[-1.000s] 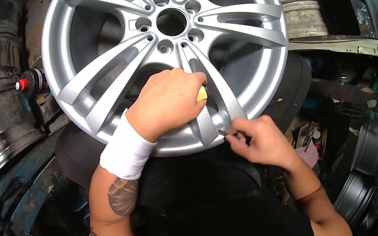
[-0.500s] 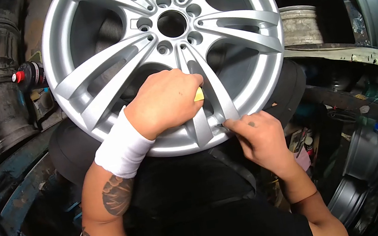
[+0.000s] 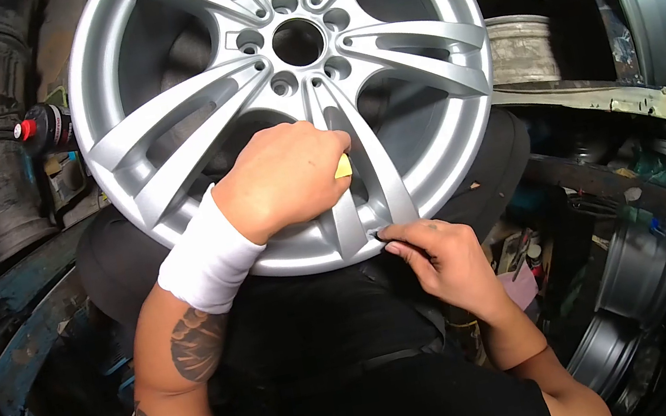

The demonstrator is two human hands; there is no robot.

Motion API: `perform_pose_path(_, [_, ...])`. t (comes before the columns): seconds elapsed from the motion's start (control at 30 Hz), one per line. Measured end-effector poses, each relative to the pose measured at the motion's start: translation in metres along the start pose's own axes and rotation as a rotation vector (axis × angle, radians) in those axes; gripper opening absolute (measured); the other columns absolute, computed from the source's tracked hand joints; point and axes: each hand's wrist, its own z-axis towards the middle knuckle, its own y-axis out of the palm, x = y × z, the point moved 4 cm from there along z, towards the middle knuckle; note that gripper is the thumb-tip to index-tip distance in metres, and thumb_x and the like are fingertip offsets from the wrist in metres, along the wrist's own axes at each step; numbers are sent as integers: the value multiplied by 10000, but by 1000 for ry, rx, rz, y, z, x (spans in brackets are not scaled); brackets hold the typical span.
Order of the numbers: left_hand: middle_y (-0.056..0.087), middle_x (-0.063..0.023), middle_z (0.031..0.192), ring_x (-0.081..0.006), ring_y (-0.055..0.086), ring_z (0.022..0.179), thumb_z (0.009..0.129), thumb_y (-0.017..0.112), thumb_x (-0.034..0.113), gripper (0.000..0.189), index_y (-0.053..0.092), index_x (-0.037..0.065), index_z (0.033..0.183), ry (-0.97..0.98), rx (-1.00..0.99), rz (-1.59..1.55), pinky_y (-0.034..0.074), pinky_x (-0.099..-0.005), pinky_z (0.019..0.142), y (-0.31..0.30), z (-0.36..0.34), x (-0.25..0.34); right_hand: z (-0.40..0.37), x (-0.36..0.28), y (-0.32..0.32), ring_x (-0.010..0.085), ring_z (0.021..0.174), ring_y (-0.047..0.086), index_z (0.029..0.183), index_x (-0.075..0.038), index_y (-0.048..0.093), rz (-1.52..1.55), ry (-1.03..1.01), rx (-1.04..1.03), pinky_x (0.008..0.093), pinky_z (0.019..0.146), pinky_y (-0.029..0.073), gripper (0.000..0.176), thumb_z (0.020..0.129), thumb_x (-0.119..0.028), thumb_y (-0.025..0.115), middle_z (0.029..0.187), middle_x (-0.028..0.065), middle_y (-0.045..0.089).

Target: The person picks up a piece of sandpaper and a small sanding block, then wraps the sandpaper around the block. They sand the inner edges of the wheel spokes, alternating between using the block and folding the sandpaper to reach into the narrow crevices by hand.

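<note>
The silver wheel (image 3: 305, 74) was propped across the lap (image 3: 123, 259), seemingly for steadiness. A yellow item (image 3: 343, 167) was clasped in the left hand (image 3: 283, 174); at the near rim (image 3: 307, 262), a small dark piece (image 3: 376, 236) was pinched by the right hand (image 3: 450, 257).

A silver double-spoked wheel (image 3: 307, 72) lies face up over dark-clad legs (image 3: 122, 250).

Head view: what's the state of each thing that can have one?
Alloy wheel: tyreless, face toward the camera, centre hole uncapped.
Left hand: curled shut on the yellow piece.
Yellow piece: gripped, mostly hidden.
Right hand: fingers bent, tips at the wheel's near edge; grip unclear.
White wristband: worn on the left wrist.
Red-capped bottle: closed.
Stacked wheel rims: tyreless.
</note>
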Motion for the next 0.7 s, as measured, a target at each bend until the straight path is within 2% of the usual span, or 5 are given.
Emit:
perform_pose_path(0.23, [763, -246, 861, -441, 752, 878, 960, 707, 238, 305, 773, 32, 1174, 6, 2, -17, 593, -525, 837, -1, -1, -1, 7, 2, -4, 288, 694, 721, 1096, -17, 799, 96, 132, -57, 341, 647, 557, 163, 940, -62, 810, 833, 166, 767])
perform_pose_path(0.33, [761, -248, 859, -441, 752, 881, 959, 707, 238, 300, 776, 32, 1166, -5, -8, -25, 591, -527, 838, -1, 0, -1, 5, -8, -2, 288, 677, 715, 1064, -20, 802, -115, -32, 29, 358, 631, 558, 126, 940, -42, 795, 826, 156, 764])
perform_pose_path(0.43, [759, -249, 854, -440, 751, 879, 958, 708, 240, 298, 778, 32, 1159, -8, 0, -16, 590, -525, 835, 0, 0, -1, 2, -7, 6, 287, 670, 710, 1042, -23, 804, -54, -25, 53, 375, 622, 556, 110, 933, -18, 786, 813, 147, 760])
perform_pose_path(0.47, [758, -249, 853, -440, 751, 877, 958, 707, 240, 299, 776, 31, 1161, -10, -10, -13, 590, -525, 835, 0, 1, 0, 2, -1, 3, 369, 697, 707, 1038, -48, 771, -40, -19, 61, 438, 691, 568, 106, 932, -50, 776, 801, 147, 733])
perform_pose_path(0.7, [755, -247, 840, -438, 750, 864, 962, 706, 247, 306, 770, 30, 1169, -10, -15, 1, 590, -524, 826, 0, 1, -1, 5, 4, -2, 335, 700, 712, 1051, -50, 782, -19, -46, 27, 402, 713, 560, 130, 925, -21, 765, 825, 137, 751])
